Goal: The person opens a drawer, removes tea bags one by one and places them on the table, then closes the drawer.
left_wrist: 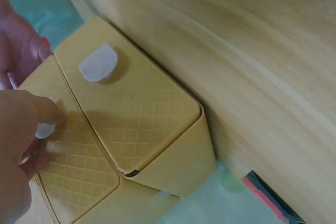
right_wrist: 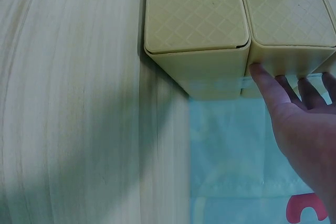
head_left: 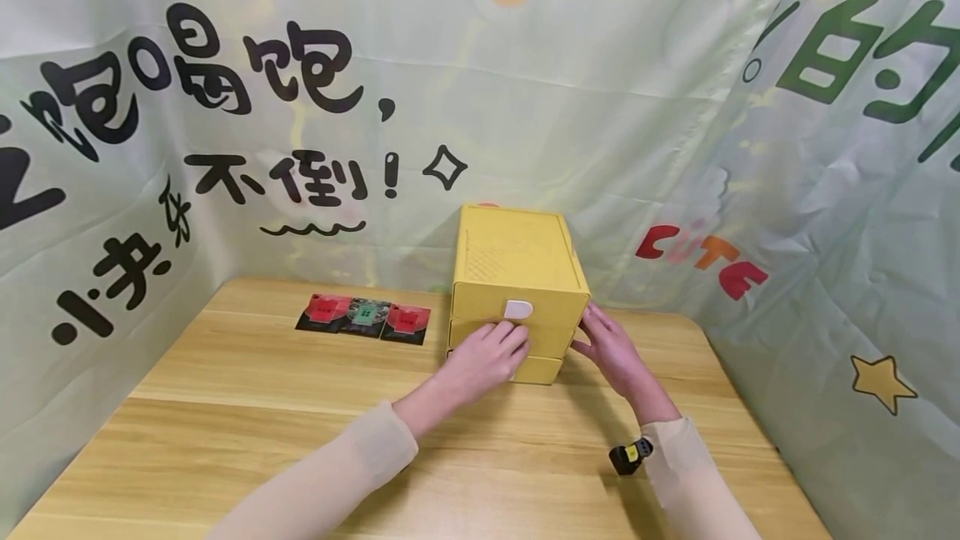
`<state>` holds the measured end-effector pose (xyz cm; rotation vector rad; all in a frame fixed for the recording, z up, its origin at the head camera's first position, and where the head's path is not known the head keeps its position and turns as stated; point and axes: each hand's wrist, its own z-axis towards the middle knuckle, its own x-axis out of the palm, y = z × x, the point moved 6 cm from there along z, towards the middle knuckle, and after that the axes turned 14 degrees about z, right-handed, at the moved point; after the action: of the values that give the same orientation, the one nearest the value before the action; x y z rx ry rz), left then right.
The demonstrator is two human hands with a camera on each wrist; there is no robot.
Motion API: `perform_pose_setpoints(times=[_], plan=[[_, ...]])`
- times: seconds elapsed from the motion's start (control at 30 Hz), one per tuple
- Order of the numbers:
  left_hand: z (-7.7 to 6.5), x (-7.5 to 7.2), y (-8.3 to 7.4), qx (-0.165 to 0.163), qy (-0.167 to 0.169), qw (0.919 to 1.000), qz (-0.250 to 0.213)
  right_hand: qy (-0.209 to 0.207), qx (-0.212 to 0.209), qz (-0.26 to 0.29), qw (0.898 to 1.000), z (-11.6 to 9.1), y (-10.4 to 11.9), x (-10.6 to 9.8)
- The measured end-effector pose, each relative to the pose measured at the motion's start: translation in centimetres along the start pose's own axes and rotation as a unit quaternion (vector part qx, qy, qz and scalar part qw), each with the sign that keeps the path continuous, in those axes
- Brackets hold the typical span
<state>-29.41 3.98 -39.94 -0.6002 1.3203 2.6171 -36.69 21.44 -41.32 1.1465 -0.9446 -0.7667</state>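
A yellow drawer box [head_left: 517, 248] with a waffle-patterned front stands at the back of the table. Its drawers are stacked and have white knobs [head_left: 519, 309]. My left hand [head_left: 487, 361] is at the front of the middle drawer. In the left wrist view, thumb and fingers pinch that drawer's white knob [left_wrist: 45, 130], which they partly cover. The lower drawer's knob [left_wrist: 98, 62] shows beside it. My right hand [head_left: 613, 348] touches the right side of the box, and its fingers [right_wrist: 270, 88] lie straight along the wall in the right wrist view.
Three small flat red and green packets [head_left: 365, 317] lie in a row on the wooden table [head_left: 300, 423], left of the box. Printed cloth [head_left: 420, 107] hangs behind and at both sides. A black device [head_left: 630, 456] is on the right wrist.
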Motion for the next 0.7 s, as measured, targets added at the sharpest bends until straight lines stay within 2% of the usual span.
perform_pose_setpoints(times=[0.17,0.33,0.53,0.7], plan=[[0.0,0.1,-0.2,0.013,0.026,0.9996,0.005,0.003,0.003,-0.001,1.000,-0.3,0.7,0.7],[-0.1,0.1,-0.2,0.011,0.022,0.9997,0.003,0.003,0.005,-0.008,1.000,-0.6,1.1,1.1],[-0.2,0.0,-0.3,0.012,0.021,0.9997,-0.002,0.006,-0.001,-0.007,1.000,-0.3,0.5,0.6],[-0.4,-0.3,-0.3,0.017,0.023,0.9996,0.002,-0.011,0.001,-0.011,1.000,0.0,-0.2,-0.2]])
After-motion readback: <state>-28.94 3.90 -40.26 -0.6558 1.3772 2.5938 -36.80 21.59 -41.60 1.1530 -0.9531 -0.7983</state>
